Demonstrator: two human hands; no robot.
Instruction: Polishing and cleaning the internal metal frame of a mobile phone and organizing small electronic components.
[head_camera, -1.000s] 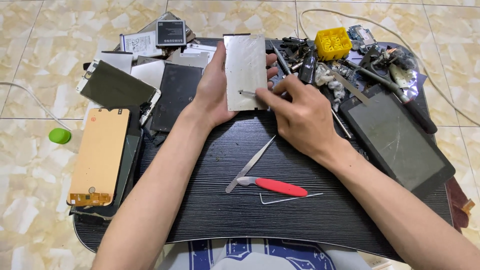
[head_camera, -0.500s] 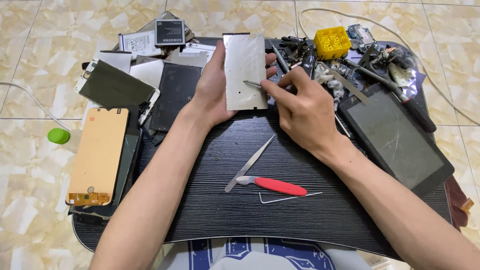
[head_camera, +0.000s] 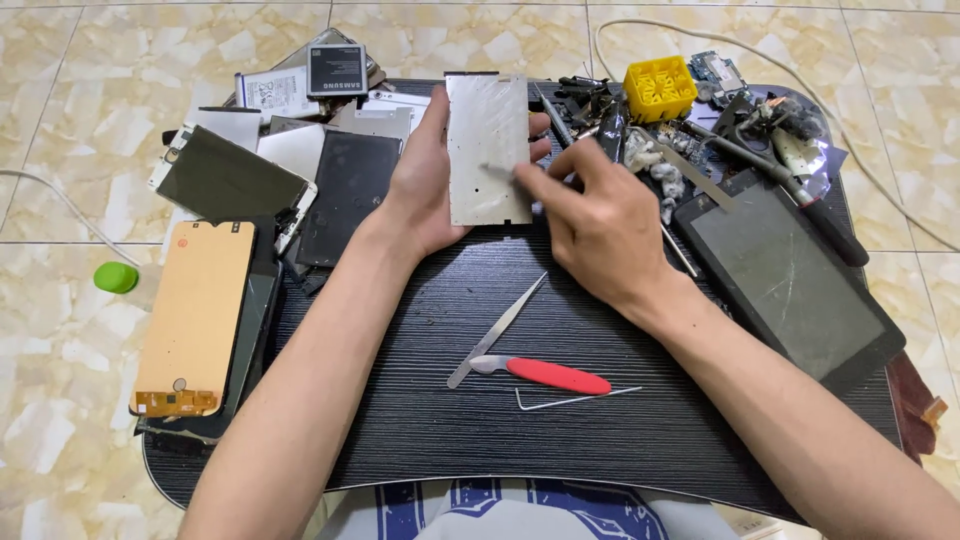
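Observation:
My left hand (head_camera: 425, 180) holds a thin silvery rectangular metal plate (head_camera: 487, 150) upright over the far part of the black table (head_camera: 560, 440). My right hand (head_camera: 595, 215) is closed around a thin metal tool, whose tip rests on the plate's face near its middle. On the table below lie metal tweezers (head_camera: 497, 330), a red-handled blade tool (head_camera: 545, 374) and a bent metal wire (head_camera: 575, 399).
A dark tablet (head_camera: 790, 280) lies to the right. A phone screen with an orange back (head_camera: 195, 318), dark panels (head_camera: 350, 195) and a battery (head_camera: 336, 69) lie left. A yellow box (head_camera: 659, 88), circuit boards and tangled parts crowd the far edge. A green cap (head_camera: 116, 277) sits on the tiled floor.
My right hand has shifted left across the plate, bringing the thin tool's tip onto its middle. The left hand keeps the plate in place.

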